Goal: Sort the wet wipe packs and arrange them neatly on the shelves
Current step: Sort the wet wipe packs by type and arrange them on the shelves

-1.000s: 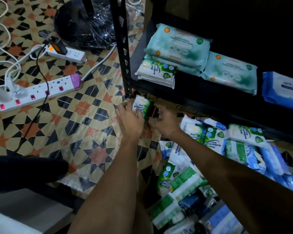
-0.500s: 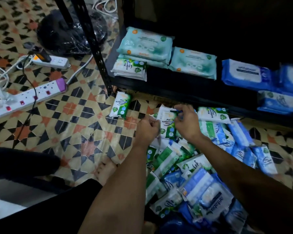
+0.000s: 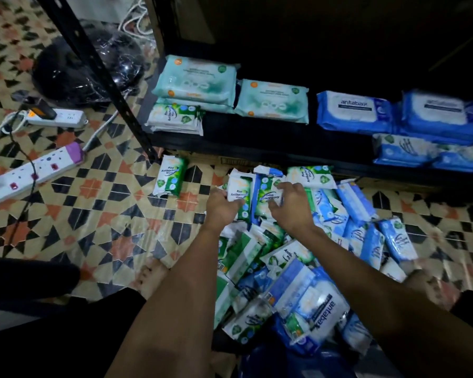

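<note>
A heap of green and blue wet wipe packs [image 3: 290, 271] lies on the patterned floor in front of a black shelf [image 3: 257, 148]. My left hand [image 3: 220, 211] grips a small green-and-white pack [image 3: 239, 190] at the heap's far edge. Beside it, my right hand [image 3: 291, 205] holds a second green pack [image 3: 265, 196]. One green pack [image 3: 171, 177] lies alone on the floor to the left. On the shelf sit teal packs [image 3: 197, 80], a small stack of green packs [image 3: 175, 117], blue packs [image 3: 352, 111] and blue-and-white packs [image 3: 426, 152].
Two white power strips [image 3: 33, 173] with cables lie on the floor at left. A dark object wrapped in clear plastic [image 3: 88, 72] sits behind the shelf's front post [image 3: 101, 77]. My bare feet [image 3: 150, 276] rest on the floor on either side of the heap.
Both hands left the green pack on the floor by the shelf post and moved right to the heap, where each now holds a small green pack. The view shifted right.
</note>
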